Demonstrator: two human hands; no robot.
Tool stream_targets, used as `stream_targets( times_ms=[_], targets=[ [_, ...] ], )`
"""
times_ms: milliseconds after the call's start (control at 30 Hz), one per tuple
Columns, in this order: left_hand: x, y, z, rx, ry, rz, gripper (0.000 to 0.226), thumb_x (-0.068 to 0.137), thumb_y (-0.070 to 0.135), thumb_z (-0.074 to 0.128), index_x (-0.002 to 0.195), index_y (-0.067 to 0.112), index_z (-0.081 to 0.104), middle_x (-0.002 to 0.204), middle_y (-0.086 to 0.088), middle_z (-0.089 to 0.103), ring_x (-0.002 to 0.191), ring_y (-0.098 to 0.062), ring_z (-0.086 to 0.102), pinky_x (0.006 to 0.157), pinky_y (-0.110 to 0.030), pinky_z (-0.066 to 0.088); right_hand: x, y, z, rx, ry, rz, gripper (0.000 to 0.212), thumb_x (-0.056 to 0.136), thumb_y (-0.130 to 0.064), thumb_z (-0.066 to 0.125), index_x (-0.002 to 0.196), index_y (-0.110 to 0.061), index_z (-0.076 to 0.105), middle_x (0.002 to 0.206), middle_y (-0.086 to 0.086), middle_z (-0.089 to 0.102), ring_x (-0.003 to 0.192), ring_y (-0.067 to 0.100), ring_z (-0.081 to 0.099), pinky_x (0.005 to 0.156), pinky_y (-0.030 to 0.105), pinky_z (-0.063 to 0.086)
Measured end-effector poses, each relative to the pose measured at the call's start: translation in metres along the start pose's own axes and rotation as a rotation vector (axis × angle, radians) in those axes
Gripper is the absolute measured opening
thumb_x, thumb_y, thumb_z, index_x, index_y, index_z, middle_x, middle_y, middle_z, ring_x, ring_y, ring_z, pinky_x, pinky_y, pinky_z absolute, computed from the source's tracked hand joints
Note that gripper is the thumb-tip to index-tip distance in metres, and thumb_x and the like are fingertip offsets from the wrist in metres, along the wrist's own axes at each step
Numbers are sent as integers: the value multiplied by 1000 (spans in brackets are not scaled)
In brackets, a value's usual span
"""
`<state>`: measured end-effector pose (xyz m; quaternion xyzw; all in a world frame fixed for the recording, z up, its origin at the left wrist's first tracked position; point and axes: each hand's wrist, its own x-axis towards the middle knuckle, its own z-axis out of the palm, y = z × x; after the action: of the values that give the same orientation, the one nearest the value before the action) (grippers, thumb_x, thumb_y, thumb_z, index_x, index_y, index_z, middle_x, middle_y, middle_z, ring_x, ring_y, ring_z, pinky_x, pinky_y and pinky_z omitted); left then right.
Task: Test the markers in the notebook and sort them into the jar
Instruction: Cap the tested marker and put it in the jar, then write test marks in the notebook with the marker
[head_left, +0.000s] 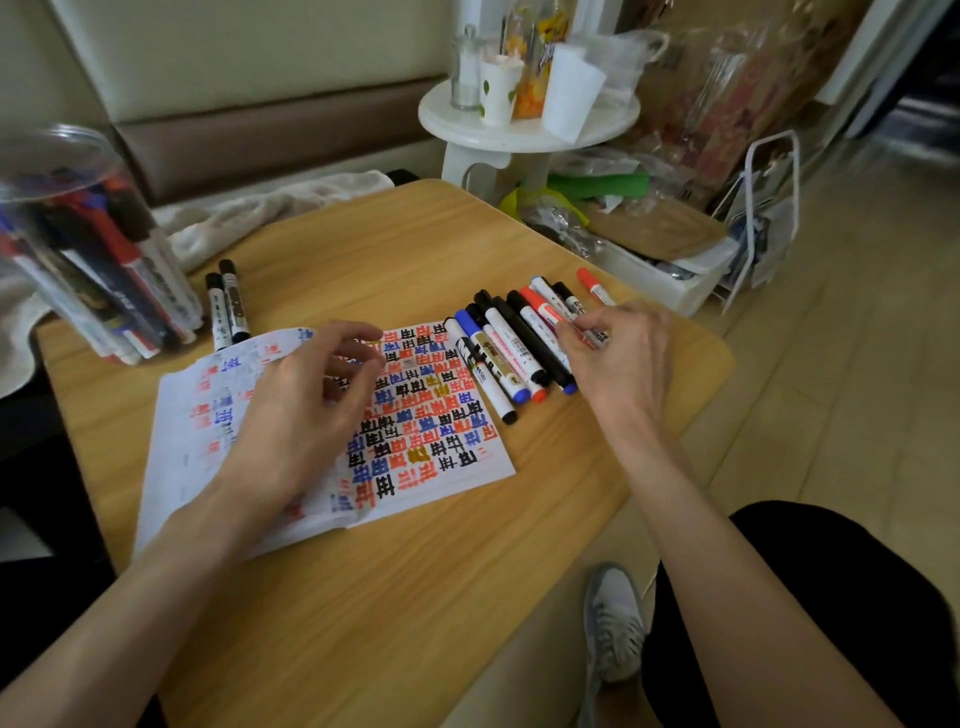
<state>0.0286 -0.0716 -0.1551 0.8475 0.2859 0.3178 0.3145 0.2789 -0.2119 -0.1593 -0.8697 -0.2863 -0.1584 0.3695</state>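
My left grip (306, 410) rests on the open white paper notebook (441, 457), heel down on the curled-up left page, fingers loosely curled over the centre and holding nothing. The notebook lies in the middle of the light wooden counter (415, 571), and its right page is filled with rows of thick black, red, blue and yellow marks.

Just beside the notebook's right edge lies a row of white-barrelled markers with black, blue and red caps (509, 353), packed side by side. My right grip (623, 358) is at the far end of that row, thumb and fingertips pinching a white-barrelled marker (597, 336); its cap colour is hidden. A lone red-capped marker (595, 286) lies near the counter's far right edge.

The tall clear plastic jar (78, 234) stands at the far left corner, holding many markers. Two black-capped markers (228, 306) lie just beside it.
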Motion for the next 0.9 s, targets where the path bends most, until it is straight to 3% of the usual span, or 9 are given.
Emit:
stream_targets(
  times_ms=[267,367,500,600,733,900],
  targets=[
    [-1,-2,-2,-5,2,10,25,100,25,62,124,29,62,107,18,69,95,6,66,74,-10,50,-2,2,4,46,-28,9,20,90,-36,79,103,-20,79,106,3,71,105,22,55,76,29,39],
    [-2,-2,-4,-15,10,15,24,100,24,61,124,28,62,107,16,70,96,2,67,77,-16,53,-2,1,2,85,-24,-7,18,92,-33,77,103,-19,78,102,3,71,104,24,60,77,28,40],
    [-5,-2,-7,1,14,12,23,101,26,61,124,28,62,106,16,69,96,1,67,78,-20,55,-8,-8,0,147,-22,-73,15,94,-32,73,103,-20,77,113,5,72,108,23,58,88,41,53],
    [-6,-4,-11,17,26,-3,24,101,27,60,125,27,62,106,16,69,96,2,66,79,-18,54,-17,-28,5,142,-52,-153,21,92,-35,74,103,-17,79,109,5,72,109,21,56,100,34,43],
    [-4,-18,-26,10,78,-80,22,101,28,61,122,28,63,106,17,69,96,5,63,81,-15,53,-31,-60,23,105,-93,-250,30,88,-45,75,100,-17,79,98,3,70,102,27,58,88,38,44],
    [-9,-34,-50,-29,126,-161,23,101,26,61,123,24,64,106,14,70,97,1,65,83,-23,56,-48,-113,55,180,-270,-392,39,88,-55,69,107,-21,77,104,-5,67,102,15,56,86,31,43]
  ],
)
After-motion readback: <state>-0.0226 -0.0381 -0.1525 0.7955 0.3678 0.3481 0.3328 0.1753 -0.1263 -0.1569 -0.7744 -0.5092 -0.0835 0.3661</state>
